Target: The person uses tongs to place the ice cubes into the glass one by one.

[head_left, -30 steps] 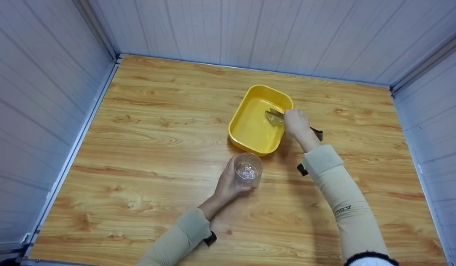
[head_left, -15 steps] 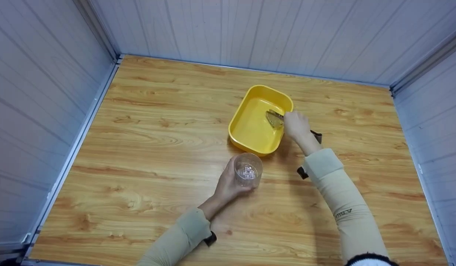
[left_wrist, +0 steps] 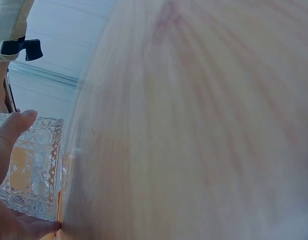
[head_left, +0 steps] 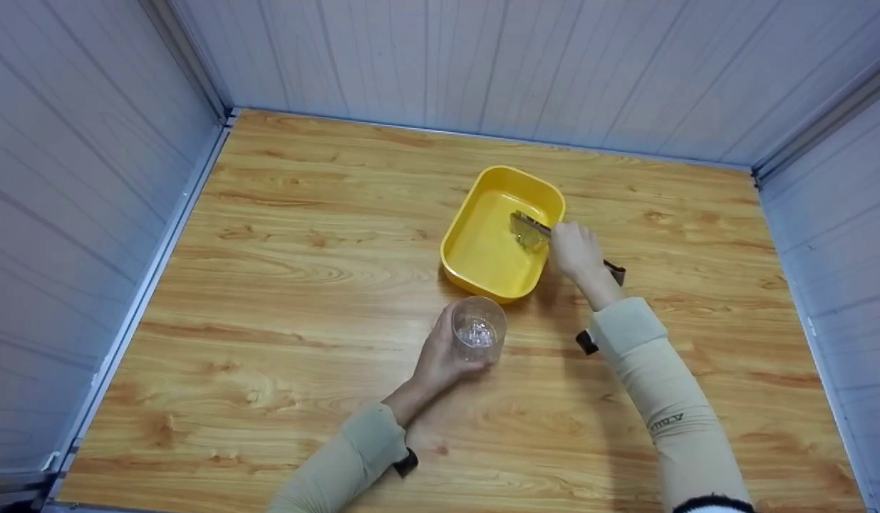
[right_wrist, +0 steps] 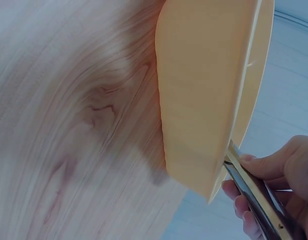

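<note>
My left hand [head_left: 440,353] grips a clear drinking glass [head_left: 479,331] just in front of the yellow basin [head_left: 475,274]. In the left wrist view the glass [left_wrist: 36,170] shows a cut pattern, with my thumb across its near side. My right hand [head_left: 576,253] holds metal tongs [head_left: 536,224] at the basin's right rim, and their front end reaches down inside. By the tongs' end is a clear, glinting piece [head_left: 527,239], whose kind I cannot tell. In the right wrist view my fingers and thumb [right_wrist: 274,165] squeeze the two arms of the tongs [right_wrist: 256,195] together.
The basin stands on a wood-grain table [head_left: 304,285]. Pale panel walls [head_left: 454,64] close off the back and both sides. A metal edging [head_left: 147,285] runs along the table's left side.
My right hand has drawn back slightly toward me, and the tongs have turned a little over the basin. My left hand and the glass have hardly moved.
</note>
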Demonstrator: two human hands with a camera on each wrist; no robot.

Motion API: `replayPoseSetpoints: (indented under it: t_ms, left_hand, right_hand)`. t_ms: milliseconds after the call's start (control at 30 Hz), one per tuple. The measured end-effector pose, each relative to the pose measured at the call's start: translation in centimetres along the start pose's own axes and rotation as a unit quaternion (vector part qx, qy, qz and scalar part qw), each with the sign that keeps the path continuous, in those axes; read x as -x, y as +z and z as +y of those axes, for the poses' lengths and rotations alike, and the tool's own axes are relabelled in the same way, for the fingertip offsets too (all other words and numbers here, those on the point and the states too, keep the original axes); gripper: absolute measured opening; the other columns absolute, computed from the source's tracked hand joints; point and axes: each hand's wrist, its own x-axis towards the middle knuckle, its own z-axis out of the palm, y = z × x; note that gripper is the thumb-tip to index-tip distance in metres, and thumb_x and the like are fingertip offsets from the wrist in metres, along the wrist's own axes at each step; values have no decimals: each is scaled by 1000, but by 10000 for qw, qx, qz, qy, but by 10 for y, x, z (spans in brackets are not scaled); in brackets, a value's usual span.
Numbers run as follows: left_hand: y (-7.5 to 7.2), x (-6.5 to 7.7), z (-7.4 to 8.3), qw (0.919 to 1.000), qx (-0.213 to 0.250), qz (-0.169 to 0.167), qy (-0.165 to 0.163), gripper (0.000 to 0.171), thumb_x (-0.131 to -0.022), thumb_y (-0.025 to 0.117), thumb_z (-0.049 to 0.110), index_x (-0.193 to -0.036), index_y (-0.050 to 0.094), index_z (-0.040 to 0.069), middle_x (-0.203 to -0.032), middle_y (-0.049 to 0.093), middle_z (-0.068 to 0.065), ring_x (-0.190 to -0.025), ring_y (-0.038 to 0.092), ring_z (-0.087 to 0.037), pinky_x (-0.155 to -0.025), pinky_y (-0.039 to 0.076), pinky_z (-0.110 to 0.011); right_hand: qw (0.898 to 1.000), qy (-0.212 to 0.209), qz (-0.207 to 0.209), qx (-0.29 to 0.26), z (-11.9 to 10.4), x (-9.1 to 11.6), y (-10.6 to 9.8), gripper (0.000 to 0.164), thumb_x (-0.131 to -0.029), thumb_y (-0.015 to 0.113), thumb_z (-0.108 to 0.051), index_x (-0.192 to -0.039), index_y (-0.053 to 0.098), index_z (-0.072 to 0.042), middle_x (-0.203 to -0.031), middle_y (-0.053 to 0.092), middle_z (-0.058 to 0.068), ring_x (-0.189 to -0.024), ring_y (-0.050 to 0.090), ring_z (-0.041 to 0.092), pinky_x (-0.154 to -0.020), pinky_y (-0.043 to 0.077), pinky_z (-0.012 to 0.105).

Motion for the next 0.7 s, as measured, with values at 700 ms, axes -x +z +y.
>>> replayPoseSetpoints:
  t_ms: [700]
  left_hand:
    - [-1, -1, 0, 9999, 49, -5, 97, 99, -52, 83, 25, -133, 27, 10, -126, 43, -5, -116, 40, -17, -98, 32, -34]
  right_hand:
    - [9884, -582, 1259, -625, 8, 33, -6, 13, -83, 57, -8, -84, 58, 5, -66, 56, 17, -55, 52, 31, -47, 43, 42]
